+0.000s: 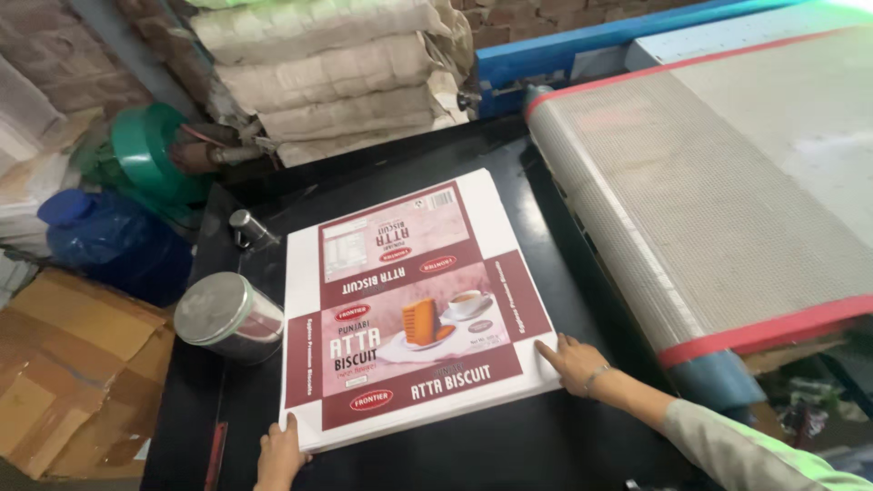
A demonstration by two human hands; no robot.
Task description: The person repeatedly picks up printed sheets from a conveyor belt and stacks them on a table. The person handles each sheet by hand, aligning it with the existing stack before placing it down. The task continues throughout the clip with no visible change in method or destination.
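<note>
A stack of flat, unfolded printed cartons [409, 300], maroon, pink and white with a biscuit picture, lies on a black table [491, 450]. My left hand [277, 455] grips the stack's near left corner, fingers curled on its edge. At the near right corner my right hand [571, 359] presses flat, fingers spread on the white margin; a bracelet sits on that wrist.
A round metal tin [227, 316] lies on its side left of the cartons, a small metal cap [244, 225] behind it. A mesh conveyor belt [691, 200] with red edges runs along the right. Filled sacks [327, 73], a blue jug [109, 241] and cardboard [73, 364] stand at left.
</note>
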